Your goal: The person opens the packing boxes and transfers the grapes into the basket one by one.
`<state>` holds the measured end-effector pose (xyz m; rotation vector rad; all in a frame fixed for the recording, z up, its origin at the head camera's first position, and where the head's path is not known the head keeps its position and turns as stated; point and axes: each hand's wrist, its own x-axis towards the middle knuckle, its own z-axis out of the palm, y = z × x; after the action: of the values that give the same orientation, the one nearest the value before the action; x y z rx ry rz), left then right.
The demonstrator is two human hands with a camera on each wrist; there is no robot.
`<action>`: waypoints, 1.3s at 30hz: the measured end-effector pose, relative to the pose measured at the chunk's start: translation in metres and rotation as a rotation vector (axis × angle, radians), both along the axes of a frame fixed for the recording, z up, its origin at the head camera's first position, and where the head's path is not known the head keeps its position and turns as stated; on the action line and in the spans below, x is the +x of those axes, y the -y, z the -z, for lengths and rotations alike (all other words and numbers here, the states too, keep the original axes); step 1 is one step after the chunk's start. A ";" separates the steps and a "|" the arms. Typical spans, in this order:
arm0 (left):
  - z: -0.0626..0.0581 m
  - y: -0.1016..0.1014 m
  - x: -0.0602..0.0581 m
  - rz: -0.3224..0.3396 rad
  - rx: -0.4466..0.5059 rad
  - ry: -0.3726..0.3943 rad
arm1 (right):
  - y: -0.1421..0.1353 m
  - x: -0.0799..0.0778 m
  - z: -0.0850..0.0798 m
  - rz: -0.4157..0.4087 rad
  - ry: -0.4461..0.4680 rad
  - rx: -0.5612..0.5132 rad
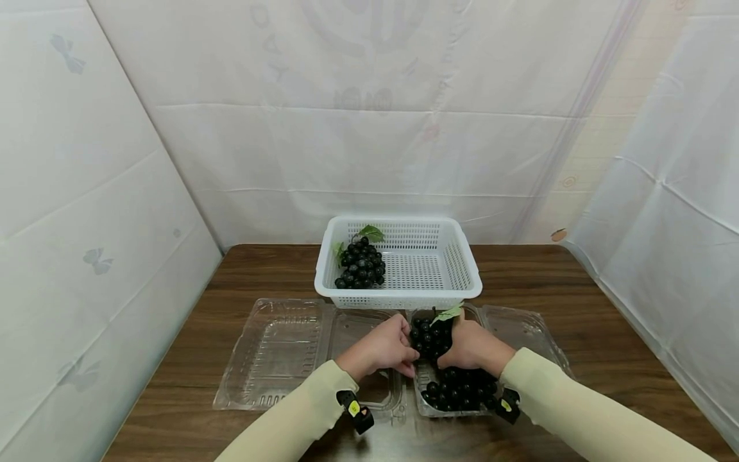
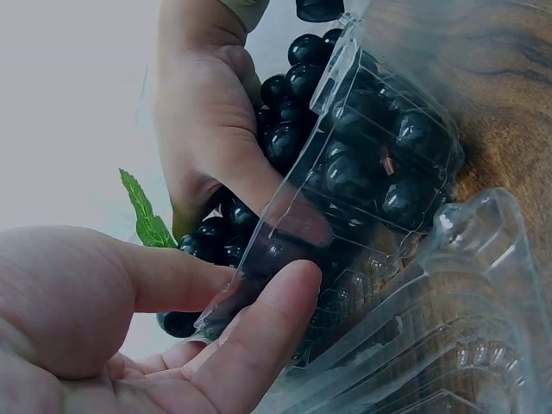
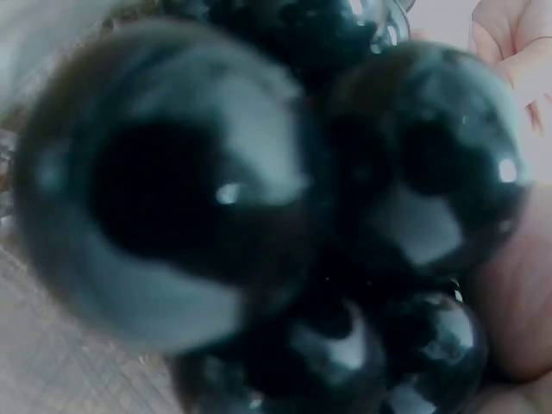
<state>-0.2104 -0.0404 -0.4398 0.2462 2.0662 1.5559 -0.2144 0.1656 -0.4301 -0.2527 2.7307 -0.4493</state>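
Note:
A clear plastic container (image 1: 425,372) with dark grapes in it stands open in front of me. My left hand (image 1: 385,346) pinches its left rim, the plastic wall between thumb and fingers, as the left wrist view shows. My right hand (image 1: 475,345) grips a bunch of dark grapes (image 1: 428,337) with a green leaf (image 1: 449,313) at the far end of this container. More dark grapes (image 1: 458,391) lie in its near end, partly under my right wrist. In the right wrist view, large blurred grapes (image 3: 172,190) hide most of the right hand.
A white perforated basket (image 1: 404,294) stands behind the containers, with another grape bunch (image 1: 362,263) at its left side. A second clear container (image 1: 288,353) lies opened flat to the left, partly under my left hand. The right container's lid (image 1: 522,330) extends right over the wooden table (image 1: 612,359).

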 end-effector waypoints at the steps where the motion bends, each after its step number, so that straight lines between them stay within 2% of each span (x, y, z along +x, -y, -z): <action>1: 0.000 0.000 0.000 0.001 0.002 0.001 | 0.000 0.000 0.000 0.000 -0.002 0.004; 7: 0.001 0.000 -0.001 0.001 0.005 0.014 | 0.000 -0.002 -0.002 0.012 0.013 0.009; 26: -0.002 0.002 -0.002 0.007 0.006 0.036 | -0.006 -0.009 -0.004 0.067 0.028 -0.074; 39: -0.003 0.003 0.001 -0.008 0.004 0.056 | -0.010 -0.009 -0.005 0.110 0.074 -0.189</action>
<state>-0.2099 -0.0432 -0.4368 0.1936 2.0235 1.5550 -0.2238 0.1758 -0.4251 -0.1317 2.6402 -0.7335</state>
